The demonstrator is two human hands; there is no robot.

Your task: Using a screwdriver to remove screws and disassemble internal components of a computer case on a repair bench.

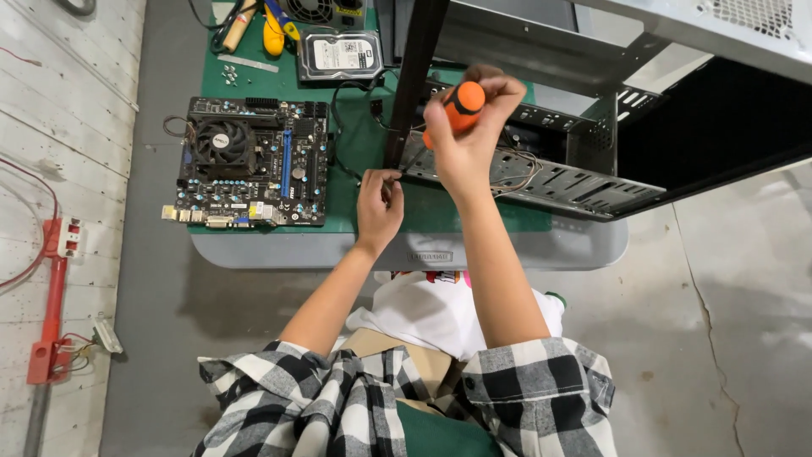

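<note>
My right hand [470, 127] grips an orange-handled screwdriver [461, 106], its shaft slanting down-left toward the lower edge of an open computer case [584, 182]. My left hand [378, 203] pinches at the screwdriver's tip against the case's black frame post [414, 76]. The case lies on a green mat [355, 144] over a grey table [507, 250]. A black motherboard [251, 162] with a round cooler fan lies on the mat to the left of my hands.
At the mat's far edge lie a hard drive [340, 56], yellow-handled tools [272, 30] and small loose screws [229, 76]. A red bracket with wires [52, 296] stands on the white plank floor at left. Cracked concrete floor [719, 338] is at right.
</note>
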